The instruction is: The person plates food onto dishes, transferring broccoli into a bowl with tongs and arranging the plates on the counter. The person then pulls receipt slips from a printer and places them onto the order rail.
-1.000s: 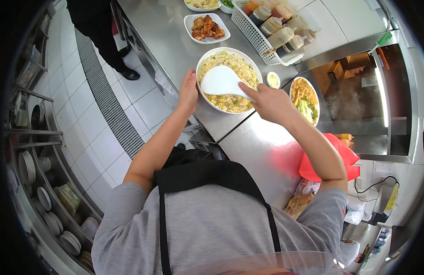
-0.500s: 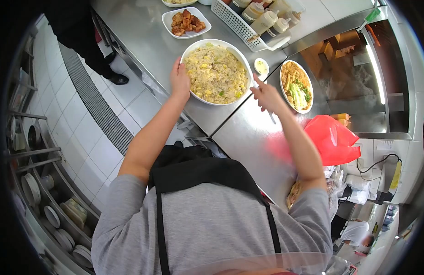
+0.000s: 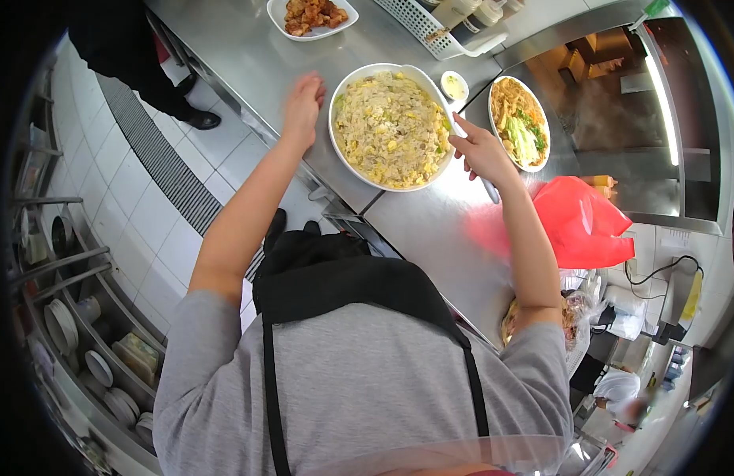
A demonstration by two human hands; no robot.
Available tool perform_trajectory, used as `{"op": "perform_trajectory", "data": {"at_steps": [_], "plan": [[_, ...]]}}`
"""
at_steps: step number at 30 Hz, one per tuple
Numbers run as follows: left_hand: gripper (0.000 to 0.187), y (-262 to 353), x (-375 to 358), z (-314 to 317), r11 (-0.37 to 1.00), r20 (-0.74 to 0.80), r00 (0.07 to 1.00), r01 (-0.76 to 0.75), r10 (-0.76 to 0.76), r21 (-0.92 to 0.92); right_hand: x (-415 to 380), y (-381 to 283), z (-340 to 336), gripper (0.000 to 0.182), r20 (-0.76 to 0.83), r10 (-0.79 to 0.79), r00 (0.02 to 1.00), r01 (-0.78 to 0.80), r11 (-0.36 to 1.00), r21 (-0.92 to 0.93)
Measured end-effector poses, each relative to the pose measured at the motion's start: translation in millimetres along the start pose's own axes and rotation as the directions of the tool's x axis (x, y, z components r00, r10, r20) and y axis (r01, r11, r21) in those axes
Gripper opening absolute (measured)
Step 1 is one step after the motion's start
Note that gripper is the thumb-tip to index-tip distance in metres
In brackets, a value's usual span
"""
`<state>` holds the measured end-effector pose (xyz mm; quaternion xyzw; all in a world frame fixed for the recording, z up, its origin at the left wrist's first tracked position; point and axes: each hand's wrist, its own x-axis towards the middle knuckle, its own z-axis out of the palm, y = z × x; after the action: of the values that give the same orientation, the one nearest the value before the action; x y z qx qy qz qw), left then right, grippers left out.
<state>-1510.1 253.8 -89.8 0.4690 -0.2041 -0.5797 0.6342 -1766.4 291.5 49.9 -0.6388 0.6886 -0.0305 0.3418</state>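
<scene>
A round white bowl (image 3: 333, 131) heaped with fried rice (image 3: 392, 131) stands on the steel counter. My left hand (image 3: 303, 111) is just left of the bowl, apart from its rim, fingers loosely spread and slightly blurred. At the bowl's right edge my right hand (image 3: 483, 155) is closed round a pale utensil; its handle (image 3: 491, 190) shows below the hand, while its other end lies along the bowl's rim. Beyond that hand is an oval dish (image 3: 519, 123) of noodles and shredded greens. A small sauce cup (image 3: 454, 86) sits between bowl and dish.
Fried meat pieces fill a white dish (image 3: 311, 17) at the top. A white basket (image 3: 442, 40) holds sauce bottles. Near my right forearm lies a red plastic bag (image 3: 581, 222). Another person's dark shoe (image 3: 202, 119) is on the floor; plates stand on shelves lower left.
My left hand has come off the bowl's rim and stands apart from it. The bowl appears slightly further right and lower in view, with my right hand still beside it; the view has shifted somewhat.
</scene>
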Motion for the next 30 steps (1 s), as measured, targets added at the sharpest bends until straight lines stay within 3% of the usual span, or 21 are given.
{"op": "perform_trajectory", "data": {"at_steps": [2, 7, 8, 12, 13, 15, 16, 18, 19, 20, 21, 22, 24, 25, 26, 27, 28, 30], "plan": [[0.038, -4, 8, 7, 0.999, 0.072, 0.997, 0.024, -0.027, 0.046, -2, -4, 4, 0.053, 0.03, -0.037, 0.999, 0.035, 0.997, 0.075], [0.037, -13, 18, 15, 0.979, 0.252, 0.966, 0.0, -0.053, 0.203, -54, -29, -6, 0.052, 0.052, -0.118, 0.992, 0.122, 0.988, -0.09], [0.038, -8, 18, 18, 0.972, 0.286, 0.954, 0.024, -0.093, 0.236, -51, -24, -12, 0.05, 0.042, -0.177, 0.983, 0.182, 0.962, -0.202], [0.036, 1, 25, 27, 0.937, 0.351, 0.91, 0.099, -0.221, 0.334, -23, -19, -20, 0.047, 0.021, -0.172, 0.985, 0.172, 0.957, -0.233], [0.036, -5, 32, 25, 0.939, 0.359, 0.908, 0.09, -0.214, 0.332, -15, -11, -18, 0.047, -0.004, -0.192, 0.981, 0.183, 0.94, -0.288], [0.033, -27, 47, 17, 0.923, 0.366, 0.929, -0.088, -0.06, 0.375, -5, 10, -11, 0.048, -0.036, -0.272, 0.962, 0.233, 0.879, -0.417], [0.033, -27, 42, 16, 0.924, 0.366, 0.929, -0.09, -0.057, 0.372, -8, 15, -5, 0.048, -0.036, -0.273, 0.961, 0.234, 0.877, -0.42], [0.033, -29, 18, 11, 0.97, 0.223, 0.974, -0.084, 0.032, 0.23, -29, 21, 15, 0.051, -0.09, -0.009, 0.996, 0.002, 0.997, -0.079], [0.033, -33, 8, 9, 0.969, 0.223, 0.974, -0.087, 0.035, 0.229, -37, 23, 28, 0.052, -0.086, 0.06, 0.994, -0.058, 0.998, 0.021], [0.033, -38, -2, 7, 0.968, 0.095, 0.989, -0.132, 0.114, 0.212, -44, 21, 41, 0.053, -0.078, 0.122, 0.989, -0.112, 0.986, 0.12], [0.032, -43, -11, 6, 0.962, -0.033, 0.981, -0.178, 0.189, 0.205, -52, 18, 52, 0.055, -0.08, 0.103, 0.991, -0.088, 0.981, 0.173], [0.032, -43, -23, 6, 0.96, -0.031, 0.98, -0.184, 0.194, 0.212, -54, 17, 66, 0.055, -0.08, 0.099, 0.992, -0.083, 0.98, 0.181], [0.034, -44, -45, 11, 0.969, -0.139, 0.96, -0.236, 0.244, 0.076, -51, 19, 92, 0.056, -0.271, -0.087, 0.959, 0.119, 0.987, 0.104], [0.034, -46, -52, 12, 0.968, -0.137, 0.959, -0.237, 0.247, 0.085, -46, 18, 103, 0.056, -0.271, -0.086, 0.959, 0.12, 0.986, 0.113], [0.035, -49, -58, 13, 0.97, -0.153, 0.958, -0.244, 0.241, 0.002, -42, 18, 112, 0.055, -0.452, -0.354, 0.819, 0.362, 0.929, -0.071], [0.037, -52, -64, 14, 0.965, -0.169, 0.958, -0.249, 0.233, -0.082, -40, 19, 117, 0.055, -0.556, -0.591, 0.584, 0.53, 0.797, -0.291], [0.037, -52, -71, 15, 0.967, -0.166, 0.959, -0.244, 0.229, -0.074, -47, 13, 112, 0.055, -0.559, -0.584, 0.588, 0.527, 0.801, -0.283], [0.039, -47, -82, 17, 0.95, -0.156, 0.974, -0.201, 0.167, -0.239, -68, -10, 86, 0.054, -0.283, -0.274, 0.919, 0.288, 0.958, 0.008]]}}
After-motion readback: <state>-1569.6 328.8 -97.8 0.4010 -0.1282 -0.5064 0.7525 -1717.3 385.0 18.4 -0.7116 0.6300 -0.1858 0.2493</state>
